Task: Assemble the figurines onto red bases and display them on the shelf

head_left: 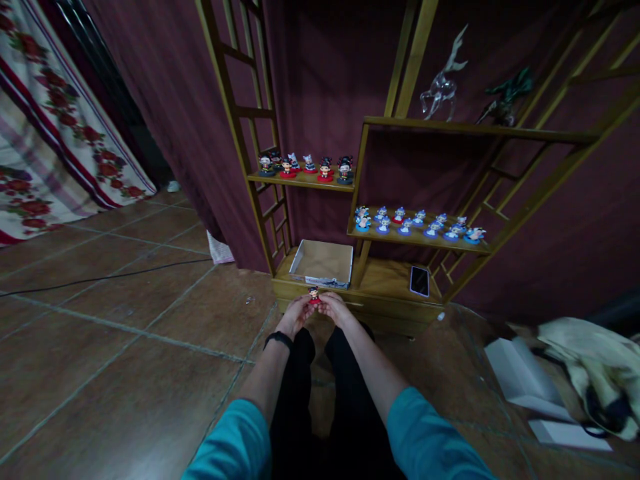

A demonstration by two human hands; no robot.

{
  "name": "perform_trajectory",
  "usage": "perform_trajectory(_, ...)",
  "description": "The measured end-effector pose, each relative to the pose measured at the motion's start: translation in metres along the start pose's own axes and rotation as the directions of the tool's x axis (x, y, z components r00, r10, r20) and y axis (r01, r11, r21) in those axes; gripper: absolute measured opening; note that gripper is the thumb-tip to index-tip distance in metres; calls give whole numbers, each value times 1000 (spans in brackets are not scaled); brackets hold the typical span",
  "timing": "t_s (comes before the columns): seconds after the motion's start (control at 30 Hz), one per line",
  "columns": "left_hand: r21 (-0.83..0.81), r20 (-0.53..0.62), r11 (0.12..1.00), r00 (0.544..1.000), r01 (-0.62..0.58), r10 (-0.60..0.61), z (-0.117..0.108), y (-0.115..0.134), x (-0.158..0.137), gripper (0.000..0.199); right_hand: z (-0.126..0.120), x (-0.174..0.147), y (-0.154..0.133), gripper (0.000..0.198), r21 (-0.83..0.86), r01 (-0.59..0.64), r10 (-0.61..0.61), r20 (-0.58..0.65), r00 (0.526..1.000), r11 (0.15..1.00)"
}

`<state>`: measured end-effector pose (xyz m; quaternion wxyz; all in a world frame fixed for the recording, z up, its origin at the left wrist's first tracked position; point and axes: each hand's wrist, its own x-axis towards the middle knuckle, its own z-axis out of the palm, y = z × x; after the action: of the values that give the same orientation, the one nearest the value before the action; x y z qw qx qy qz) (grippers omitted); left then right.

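Observation:
Between my two hands, in front of the wooden shelf unit, is a small figurine with dark hair and a red base. My left hand grips its base from the left, and my right hand grips it from the right. Both hands are closed around the base's edges, with the fingertips partly hidden. Just beyond them an open cardboard box stands on the bottom shelf. Similar figurines on red and dark bases, such as a red-based one, line the upper left shelf.
Several blue and white figurines stand on the right middle shelf. A phone lies on the bottom shelf. A clear deer ornament and a dark green ornament stand higher up. White boxes lie at right; a cable crosses the left floor.

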<state>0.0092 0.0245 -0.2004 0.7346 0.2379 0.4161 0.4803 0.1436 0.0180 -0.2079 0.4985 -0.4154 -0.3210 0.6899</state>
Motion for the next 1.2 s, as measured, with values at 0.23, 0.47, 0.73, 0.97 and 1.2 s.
perform_trajectory(0.23,8,10,1000,1000,4,-4,2,1,-3,12,2,-3,-4,21,40,-7,8,-14,1000,999)
perform_trajectory(0.47,38,0,999,1000,17,-18,2,1,-3,13,3,-6,-6,26,-50,-29,25,-72,997,998)
perform_trajectory(0.73,85,24,996,999,24,-27,2,0,-2,14,4,-6,-5,29,-136,-49,37,-91,995,989)
perform_trajectory(0.97,89,10,996,1000,3,-4,2,0,-2,14,5,-2,-3,30,-149,-52,40,-82,996,987)
perform_trajectory(1.2,102,36,995,999,-4,0,0,-1,-1,15,3,0,-1,31,-159,-66,49,-107,993,985)
